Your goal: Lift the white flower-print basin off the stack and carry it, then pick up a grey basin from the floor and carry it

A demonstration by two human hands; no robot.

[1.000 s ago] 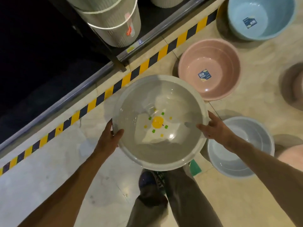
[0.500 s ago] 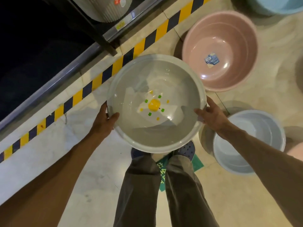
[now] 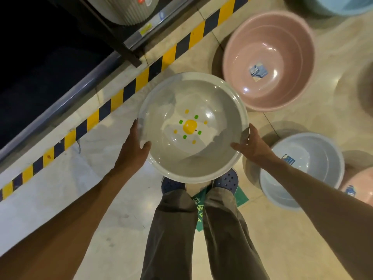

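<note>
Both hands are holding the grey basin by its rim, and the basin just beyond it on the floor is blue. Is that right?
Not quite. The head view shows the left hand and right hand holding the grey basin by its rim, but the basin just beyond it on the floor is a pink basin, not blue. A pale blue basin sits on the floor to the right instead.

From my remote seat I see two bare forearms with no sleeves reaching the wrists, and bare hands: the left hand (image 3: 132,146) and the right hand (image 3: 254,145) carry no gloves, rings or watch that I can make out. Below them are loose grey-brown trousers (image 3: 201,235) and blue perforated clogs (image 3: 228,179), rounded at the toe.
</note>
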